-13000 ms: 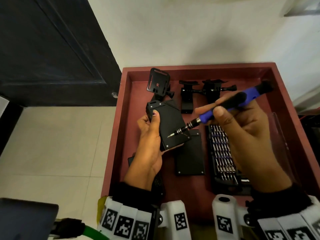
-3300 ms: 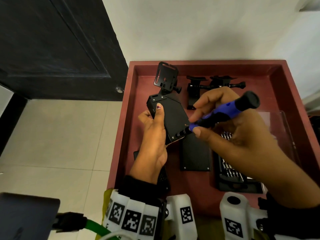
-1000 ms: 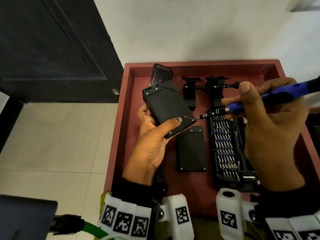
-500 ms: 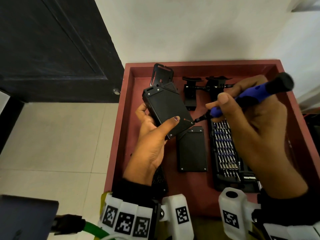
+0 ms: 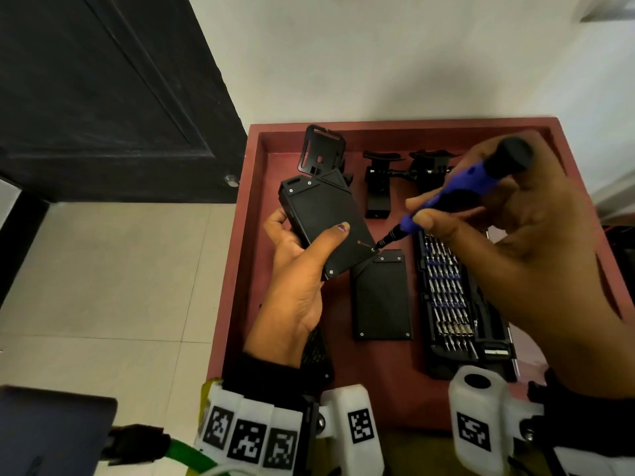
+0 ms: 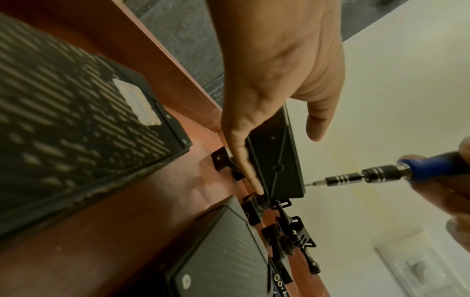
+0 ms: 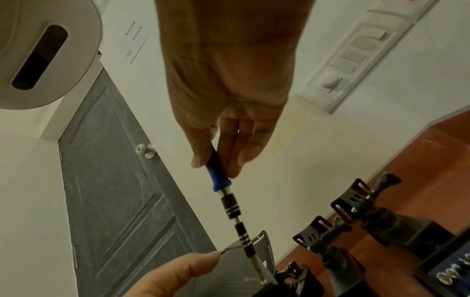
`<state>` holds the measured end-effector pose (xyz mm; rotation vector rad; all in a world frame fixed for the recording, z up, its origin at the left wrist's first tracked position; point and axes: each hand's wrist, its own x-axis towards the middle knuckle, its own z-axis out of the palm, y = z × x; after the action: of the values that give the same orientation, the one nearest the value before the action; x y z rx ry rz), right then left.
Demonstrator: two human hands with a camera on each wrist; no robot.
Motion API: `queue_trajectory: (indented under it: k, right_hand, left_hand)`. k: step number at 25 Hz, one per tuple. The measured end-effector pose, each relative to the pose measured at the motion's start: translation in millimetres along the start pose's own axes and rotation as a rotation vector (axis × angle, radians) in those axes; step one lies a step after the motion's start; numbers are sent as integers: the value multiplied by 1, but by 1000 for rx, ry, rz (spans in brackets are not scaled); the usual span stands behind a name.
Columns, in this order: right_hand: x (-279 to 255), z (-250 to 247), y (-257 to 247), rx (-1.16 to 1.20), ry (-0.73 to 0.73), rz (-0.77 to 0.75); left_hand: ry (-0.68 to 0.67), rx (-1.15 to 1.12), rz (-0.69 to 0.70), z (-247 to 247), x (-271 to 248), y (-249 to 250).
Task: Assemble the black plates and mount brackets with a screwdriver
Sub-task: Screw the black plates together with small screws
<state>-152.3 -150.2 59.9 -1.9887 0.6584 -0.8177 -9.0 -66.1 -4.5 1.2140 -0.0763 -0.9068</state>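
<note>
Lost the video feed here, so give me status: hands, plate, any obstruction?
Left hand grips black plate above tray. Right hand holds screwdriver, tip at corner screw. Nothing in the way.

Looks like a room in a home, w/ a dark panelled door and round knob, pale floor tiles running to a plain white wall, and a wall switch panel w/ dial sitting above the red tray.
</note>
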Motion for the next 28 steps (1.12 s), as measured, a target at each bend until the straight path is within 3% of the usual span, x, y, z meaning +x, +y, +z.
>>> queue_trajectory:
  k: [2,5,9,15,21,24,28]
  right_hand:
    - [0,3,-2,-89,73,15]
    - [-2,11,1,14,89,12]
    - [-4,17,6,228,27,25]
    - [0,8,0,416,-144,167]
    - [-1,3,1,-17,92,150]
    - [-2,7,3,87,79,105]
    - [-2,6,-2,184,-39,182]
  left_hand:
    - [8,1,0,0,0,0]
    - [6,-22,2,1,1,-1]
    - [-14,-25,1,1,0,-1]
    - [0,1,-13,0,1,0]
    - [0,-13,-20,1,0,0]
    - [-18,-9,-13,1,-1,0]
    - [-39,28,-9,2,-2,-2]
